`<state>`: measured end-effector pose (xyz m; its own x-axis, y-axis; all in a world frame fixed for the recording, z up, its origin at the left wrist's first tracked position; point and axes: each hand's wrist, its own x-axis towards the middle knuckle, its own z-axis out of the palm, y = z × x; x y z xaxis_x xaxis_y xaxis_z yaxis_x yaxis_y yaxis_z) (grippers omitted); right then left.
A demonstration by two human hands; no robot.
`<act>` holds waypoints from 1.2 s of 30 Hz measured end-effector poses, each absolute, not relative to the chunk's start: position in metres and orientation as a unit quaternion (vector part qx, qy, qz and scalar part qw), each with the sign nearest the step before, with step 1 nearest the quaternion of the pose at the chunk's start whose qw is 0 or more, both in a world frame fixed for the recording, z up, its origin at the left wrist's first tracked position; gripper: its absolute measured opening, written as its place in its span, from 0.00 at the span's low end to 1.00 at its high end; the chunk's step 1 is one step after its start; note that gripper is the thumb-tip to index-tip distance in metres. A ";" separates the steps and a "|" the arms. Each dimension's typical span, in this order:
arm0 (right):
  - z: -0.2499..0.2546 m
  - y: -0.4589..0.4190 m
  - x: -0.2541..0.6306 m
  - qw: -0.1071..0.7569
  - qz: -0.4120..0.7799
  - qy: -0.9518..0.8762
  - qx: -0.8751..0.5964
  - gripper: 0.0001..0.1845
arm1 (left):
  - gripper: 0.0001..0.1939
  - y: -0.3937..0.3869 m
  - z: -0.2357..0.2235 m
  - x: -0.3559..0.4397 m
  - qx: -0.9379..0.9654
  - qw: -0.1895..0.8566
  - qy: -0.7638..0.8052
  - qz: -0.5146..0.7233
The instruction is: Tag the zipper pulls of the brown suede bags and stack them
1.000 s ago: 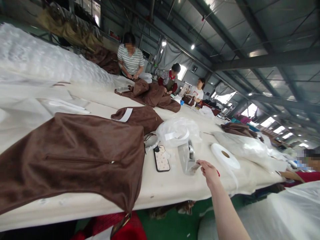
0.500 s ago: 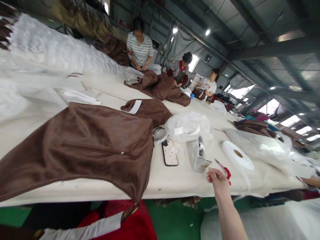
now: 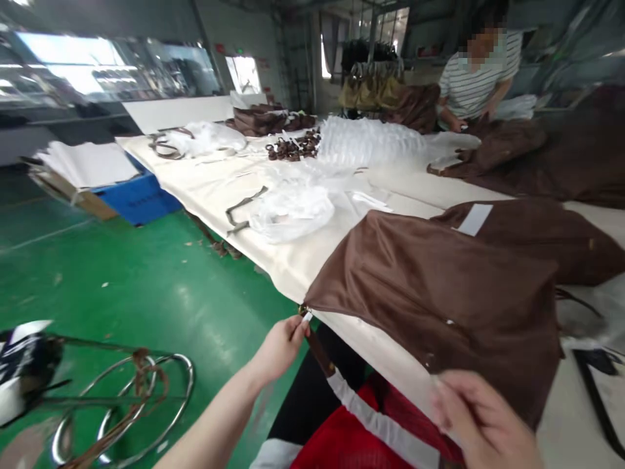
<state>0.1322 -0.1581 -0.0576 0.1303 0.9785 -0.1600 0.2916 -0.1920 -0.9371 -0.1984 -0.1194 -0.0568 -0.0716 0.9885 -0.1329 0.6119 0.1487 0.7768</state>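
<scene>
A brown bag [image 3: 430, 267] lies flat on the cream-covered table, its corner hanging at the front edge. My left hand [image 3: 280, 348] pinches the bag's strap close to the metal fitting at that corner, with a small white piece showing by the fingertips. The brown strap [image 3: 319, 352] runs down from there, and its lower length is wrapped in white material [image 3: 368, 413]. Blurred by motion, my right hand [image 3: 481, 417] is in front of the bag's near edge, thumb and fingers pressed together. What it holds, if anything, cannot be made out.
Another brown bag [image 3: 537, 231] with a white strip lies behind. Clear plastic bags [image 3: 288, 208] and a bubble-wrap pile [image 3: 371, 143] are further left. A phone [image 3: 598, 391] lies at right. Across the table a person [image 3: 481, 78] works. A blue box [image 3: 139, 198] stands on the green floor.
The view has swung left. My right hand has left the grey dispenser and scissors and come over to the bag. My left hand has come into view at the strap.
</scene>
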 end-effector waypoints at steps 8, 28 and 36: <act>-0.061 -0.097 -0.054 0.350 0.710 -0.474 -0.385 0.21 | 0.17 -0.127 -0.063 -0.204 0.587 0.407 0.618 0.330; -0.092 -0.082 -0.053 0.231 0.709 -0.525 -0.411 0.12 | 0.19 -0.118 -0.055 -0.218 0.359 0.645 0.578 0.347; -0.095 -0.082 -0.059 0.231 0.703 -0.559 -0.374 0.11 | 0.09 -0.121 -0.063 -0.233 0.082 0.902 0.328 0.270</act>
